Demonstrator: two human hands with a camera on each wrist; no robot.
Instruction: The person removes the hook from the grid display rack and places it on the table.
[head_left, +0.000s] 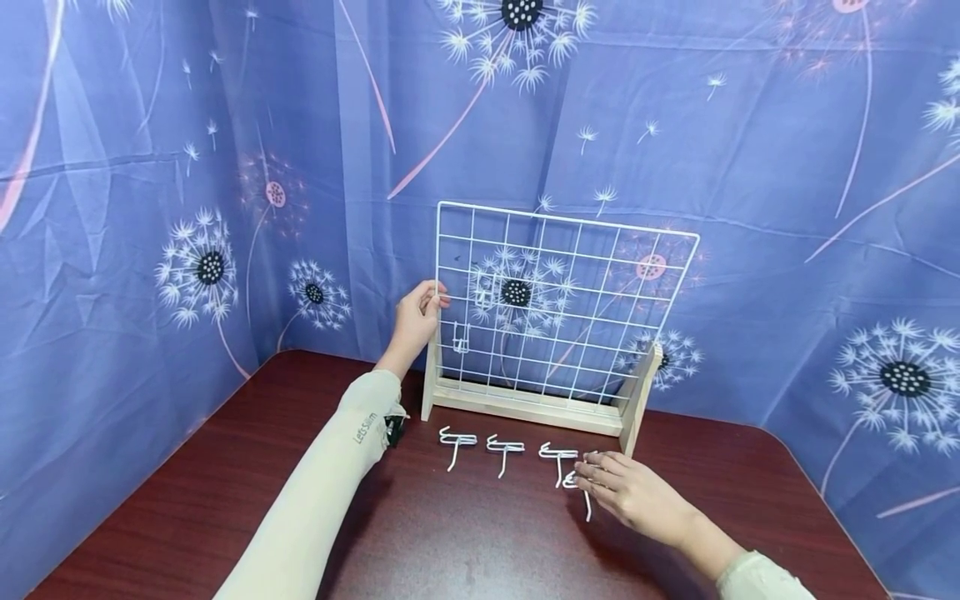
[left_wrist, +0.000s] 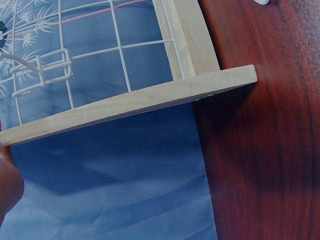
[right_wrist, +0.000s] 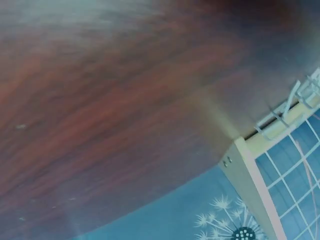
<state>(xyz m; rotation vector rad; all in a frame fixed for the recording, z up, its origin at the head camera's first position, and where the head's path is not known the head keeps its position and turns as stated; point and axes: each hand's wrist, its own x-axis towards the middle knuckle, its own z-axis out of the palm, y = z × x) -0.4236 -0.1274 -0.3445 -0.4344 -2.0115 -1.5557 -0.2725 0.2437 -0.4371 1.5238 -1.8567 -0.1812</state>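
Observation:
A white wire grid panel [head_left: 566,225] stands upright in a pale wooden stand [head_left: 525,406]. My left hand [head_left: 416,321] grips the panel's left edge, thumb in front; only a bit of it shows in the left wrist view. Two white hooks hang on the grid's left part, a lower hook [head_left: 461,340] and an upper hook [head_left: 482,297]. On the table my right hand [head_left: 633,496] reaches over the right end of a group of loose hooks, fingers extended. Its fingertips overlap a front hook [head_left: 587,504], partly covering it. Left of it lie a hook [head_left: 558,454] and another hook [head_left: 505,447].
A further loose hook [head_left: 456,442] lies at the left end of the row, before the stand. The dark red wooden table [head_left: 465,542] has rounded far corners. Blue curtains [head_left: 300,125] with dandelion prints hang close behind and beside it.

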